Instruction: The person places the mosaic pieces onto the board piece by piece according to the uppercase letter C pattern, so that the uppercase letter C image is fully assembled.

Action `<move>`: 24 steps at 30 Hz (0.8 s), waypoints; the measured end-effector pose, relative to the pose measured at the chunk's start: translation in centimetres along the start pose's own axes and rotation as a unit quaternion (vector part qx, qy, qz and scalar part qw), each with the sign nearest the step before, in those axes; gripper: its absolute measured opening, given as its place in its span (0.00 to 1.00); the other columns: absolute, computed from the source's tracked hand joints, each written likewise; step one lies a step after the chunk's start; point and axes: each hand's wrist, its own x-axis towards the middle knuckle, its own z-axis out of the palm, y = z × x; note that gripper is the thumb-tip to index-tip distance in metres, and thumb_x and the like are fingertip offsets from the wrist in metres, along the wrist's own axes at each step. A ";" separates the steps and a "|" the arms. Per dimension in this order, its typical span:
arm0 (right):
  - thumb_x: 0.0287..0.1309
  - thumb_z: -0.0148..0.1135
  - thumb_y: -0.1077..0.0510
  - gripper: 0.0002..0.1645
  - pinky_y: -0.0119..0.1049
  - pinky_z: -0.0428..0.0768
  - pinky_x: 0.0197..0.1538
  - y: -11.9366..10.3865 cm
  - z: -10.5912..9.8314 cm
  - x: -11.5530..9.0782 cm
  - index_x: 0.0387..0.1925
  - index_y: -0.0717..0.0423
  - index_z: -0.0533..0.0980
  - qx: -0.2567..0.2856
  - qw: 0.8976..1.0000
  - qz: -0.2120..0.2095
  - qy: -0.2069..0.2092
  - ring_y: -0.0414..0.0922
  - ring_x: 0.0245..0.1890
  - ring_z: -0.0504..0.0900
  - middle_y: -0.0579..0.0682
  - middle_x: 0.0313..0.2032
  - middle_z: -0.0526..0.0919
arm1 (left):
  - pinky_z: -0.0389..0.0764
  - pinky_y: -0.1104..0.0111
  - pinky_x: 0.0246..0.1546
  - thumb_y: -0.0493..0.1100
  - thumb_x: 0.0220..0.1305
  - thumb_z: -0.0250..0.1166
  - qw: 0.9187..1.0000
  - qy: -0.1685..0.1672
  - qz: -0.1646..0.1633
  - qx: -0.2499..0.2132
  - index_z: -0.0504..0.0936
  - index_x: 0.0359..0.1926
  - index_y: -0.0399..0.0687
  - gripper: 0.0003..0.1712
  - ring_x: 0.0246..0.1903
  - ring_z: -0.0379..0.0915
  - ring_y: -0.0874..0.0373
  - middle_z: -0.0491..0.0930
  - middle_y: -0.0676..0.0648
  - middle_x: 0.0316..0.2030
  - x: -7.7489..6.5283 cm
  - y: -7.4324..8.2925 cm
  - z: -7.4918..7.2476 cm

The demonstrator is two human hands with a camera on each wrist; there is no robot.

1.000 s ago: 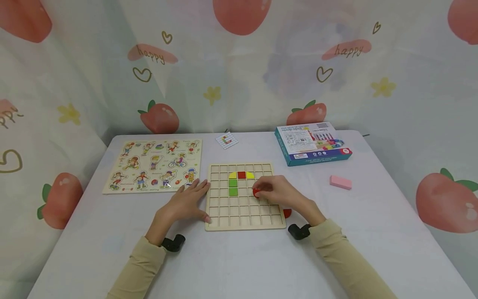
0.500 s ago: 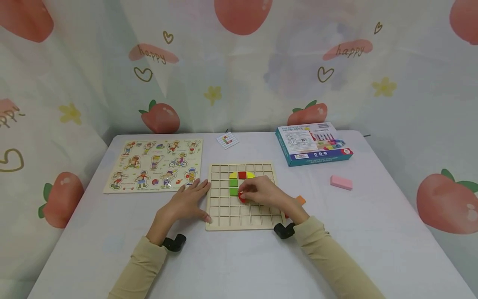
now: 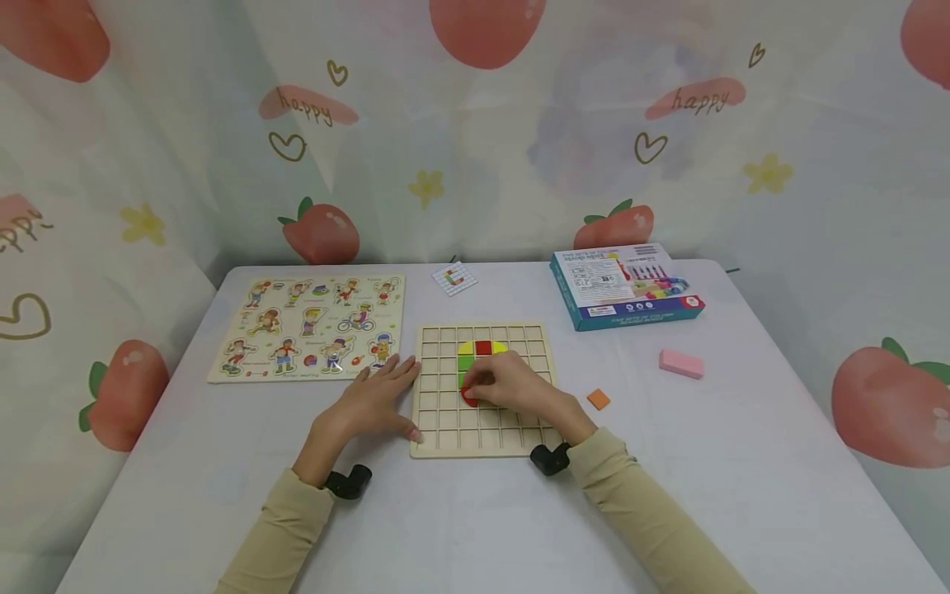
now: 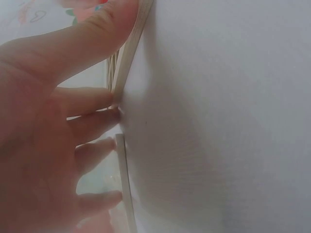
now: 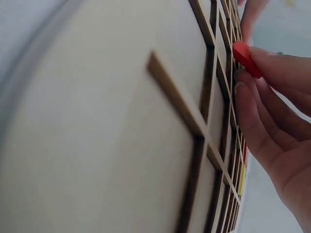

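Note:
A wooden grid board lies flat in the head view. In its upper cells are a red square tile, a yellow curved tile on each side of it, and a green tile below the left one. A second green tile is partly covered by fingers. My right hand pinches a red rounded tile between thumb and fingertips, over a cell just below the green ones. My left hand lies spread, thumb and fingertips touching the board's left edge.
An orange square tile lies right of the board. Farther right are a pink block and a teal-edged box. A small pattern card lies behind the board. A sports picture puzzle lies at the left.
My right hand has carried the red rounded tile left across the board, to below the green tiles. The orange tile has come into sight beside the arm. My left hand stays put.

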 end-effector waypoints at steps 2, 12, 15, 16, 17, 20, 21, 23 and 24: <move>0.62 0.72 0.60 0.05 0.31 0.83 0.45 -0.1 0.1 -0.1 0.40 0.52 0.88 -0.005 1.000 0.003 0.001 0.37 0.36 0.81 0.44 0.37 0.89 | 0.40 0.37 0.78 0.59 0.49 0.81 1.000 0.000 0.000 0.000 0.55 0.81 0.45 0.66 0.82 0.36 0.43 0.50 0.45 0.82 0.0 0.0 0.0; 0.59 0.75 0.58 0.11 0.31 0.81 0.41 -0.2 0.2 -0.2 0.44 0.54 0.87 -0.002 1.000 0.009 -0.012 0.39 0.35 0.78 0.43 0.37 0.87 | 0.40 0.37 0.79 0.59 0.48 0.81 1.000 0.000 0.002 -0.003 0.55 0.81 0.46 0.66 0.82 0.37 0.43 0.49 0.45 0.82 0.1 0.0 0.1; 0.59 0.75 0.59 0.12 0.30 0.81 0.41 -0.3 0.2 -0.2 0.46 0.54 0.86 -0.009 1.000 0.005 -0.015 0.39 0.35 0.78 0.44 0.38 0.86 | 0.40 0.37 0.79 0.59 0.48 0.81 1.000 0.001 0.002 -0.004 0.55 0.81 0.46 0.66 0.82 0.37 0.43 0.49 0.45 0.82 0.1 0.0 0.1; 0.59 0.75 0.60 0.12 0.30 0.81 0.41 -0.3 0.2 -0.2 0.46 0.54 0.86 -0.010 1.000 0.005 -0.015 0.39 0.35 0.78 0.44 0.38 0.86 | 0.39 0.37 0.79 0.59 0.48 0.81 1.000 0.001 0.002 -0.005 0.55 0.81 0.46 0.66 0.82 0.37 0.43 0.49 0.45 0.82 0.1 -0.1 0.1; 0.59 0.74 0.60 0.12 0.30 0.81 0.41 -0.3 0.1 -0.3 0.46 0.54 0.86 -0.011 1.000 0.004 -0.015 0.39 0.35 0.78 0.44 0.39 0.87 | 0.39 0.37 0.79 0.59 0.49 0.81 1.000 0.001 0.002 -0.005 0.55 0.81 0.46 0.66 0.82 0.37 0.43 0.49 0.45 0.82 0.1 -0.1 0.1; 0.60 0.73 0.60 0.12 0.30 0.81 0.42 -0.2 0.0 -0.6 0.46 0.54 0.86 -0.010 1.000 -0.001 -0.011 0.39 0.36 0.78 0.44 0.39 0.87 | 0.39 0.38 0.79 0.59 0.49 0.81 1.000 0.000 0.002 -0.006 0.55 0.81 0.45 0.66 0.82 0.36 0.43 0.49 0.45 0.82 0.0 -0.1 0.1; 0.61 0.73 0.60 0.12 0.30 0.81 0.42 -0.1 -0.1 -0.8 0.46 0.53 0.86 -0.011 1.000 -0.003 -0.008 0.39 0.36 0.78 0.44 0.40 0.87 | 0.39 0.38 0.79 0.59 0.49 0.81 1.000 0.000 0.001 -0.006 0.55 0.81 0.45 0.66 0.82 0.36 0.43 0.49 0.45 0.82 0.0 -0.1 0.1; 0.61 0.72 0.60 0.12 0.30 0.81 0.42 0.1 -0.3 -1.1 0.47 0.53 0.86 -0.008 1.000 -0.002 -0.003 0.39 0.37 0.79 0.44 0.40 0.86 | 0.39 0.37 0.79 0.59 0.49 0.81 1.000 0.002 0.000 -0.005 0.55 0.81 0.45 0.66 0.82 0.36 0.43 0.49 0.45 0.82 -0.1 0.0 0.0; 0.61 0.72 0.60 0.12 0.30 0.81 0.42 0.2 -0.5 -1.3 0.47 0.53 0.86 -0.006 1.000 -0.001 0.001 0.39 0.37 0.79 0.44 0.39 0.86 | 0.39 0.37 0.79 0.58 0.49 0.81 1.000 0.003 -0.001 -0.006 0.55 0.81 0.45 0.66 0.82 0.36 0.43 0.50 0.45 0.82 -0.1 0.0 0.0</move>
